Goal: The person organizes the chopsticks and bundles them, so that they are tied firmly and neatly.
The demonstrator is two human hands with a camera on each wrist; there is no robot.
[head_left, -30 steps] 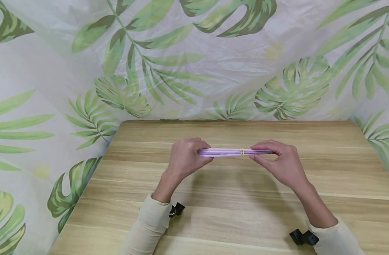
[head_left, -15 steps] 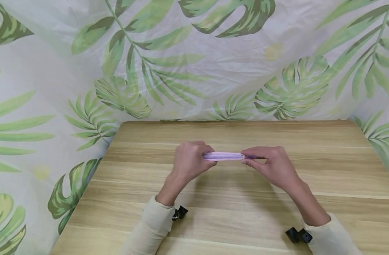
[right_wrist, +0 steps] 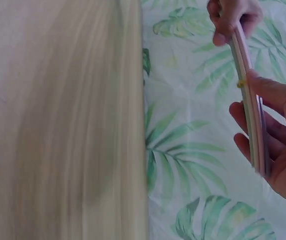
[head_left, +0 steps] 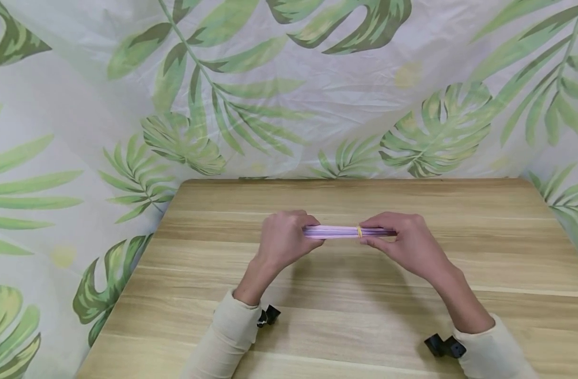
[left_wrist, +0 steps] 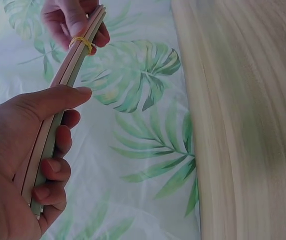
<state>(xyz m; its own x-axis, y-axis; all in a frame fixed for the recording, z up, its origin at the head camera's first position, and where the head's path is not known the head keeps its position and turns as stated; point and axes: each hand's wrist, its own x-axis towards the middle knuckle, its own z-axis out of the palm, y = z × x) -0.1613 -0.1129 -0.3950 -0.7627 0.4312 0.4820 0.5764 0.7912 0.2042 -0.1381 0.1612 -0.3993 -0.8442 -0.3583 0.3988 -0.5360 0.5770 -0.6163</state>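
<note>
left hand (head_left: 283,241) hides 9 o'clock end of paper strips (head_left: 334,231) | right hand (head_left: 402,242) covers 3 o'clock end | sleeves (head_left: 225,342) cut off at 6 o'clock edge | tabletop (right_wrist: 58,125) blurred in right wrist view

Bright, even light; wrist views sl. blurred.

sleeves: cream long sleeves, ribbed knit, reached the wrists on both arms | left hand (head_left: 281,239): bare, no rings | right hand (head_left: 407,245): bare, no rings | wrists: small black clip-like camera mounts sat under each cuff | nails: short, unpainted
</note>
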